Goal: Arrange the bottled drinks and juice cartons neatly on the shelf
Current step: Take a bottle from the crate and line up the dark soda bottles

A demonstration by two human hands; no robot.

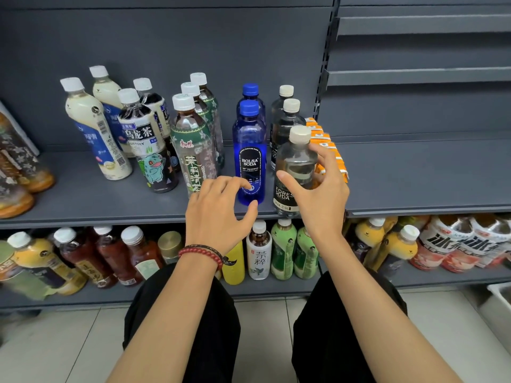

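Right hand on the front soda bottle

Your right hand (323, 197) wraps the clear Forest Soda bottle (297, 161) at the front edge of the shelf (414, 175). Your left hand (218, 211) curls at the foot of the blue Bolsa Soda bottle (249, 150), grip unclear. Most rows stand in file beside the orange juice cartons (323, 139). The toppled bottles (16, 175) far left look unsorted. The clear bottle has a grey cap and dark label.

Bare shelf (414, 175) lies right of the juice cartons (322, 137); bottles (149, 139) crowd the left.
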